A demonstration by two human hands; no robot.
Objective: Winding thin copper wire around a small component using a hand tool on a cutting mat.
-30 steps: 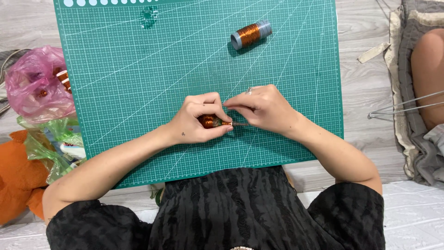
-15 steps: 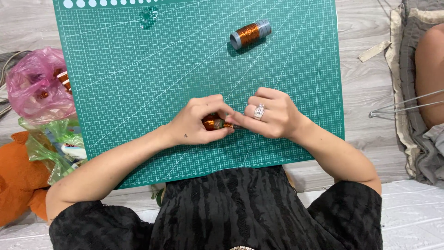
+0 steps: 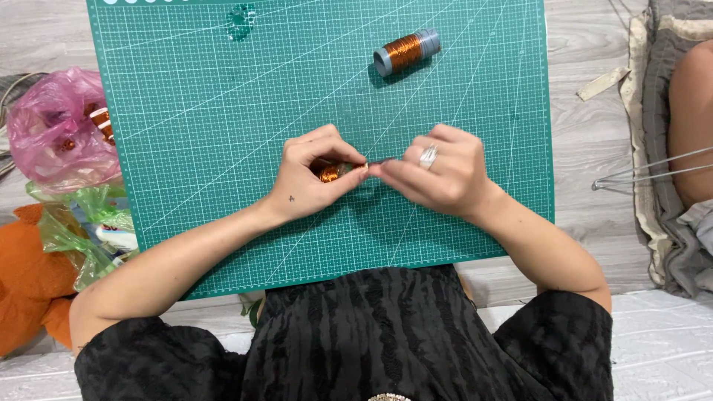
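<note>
My left hand (image 3: 312, 178) is closed around a small spool of copper-coloured wire (image 3: 330, 172), low over the green cutting mat (image 3: 223, 111). My right hand (image 3: 438, 174), a ring on one finger, pinches something thin at the spool's right end, fingertips touching the left hand's; the wire end itself is too fine to see. A second, larger spool of copper wire (image 3: 405, 52) with grey ends lies on its side at the far part of the mat, apart from both hands.
A pink plastic bag (image 3: 56, 130) and a green plastic bag (image 3: 82, 223) lie left of the mat, with an orange soft object (image 3: 26, 289) below them. Bent metal wire (image 3: 646, 171) and grey fabric (image 3: 661, 89) sit at the right. The floor is wooden.
My right hand has rolled over so its back and ring face up, and it sits slightly further right. The left hand keeps hold of the small spool.
</note>
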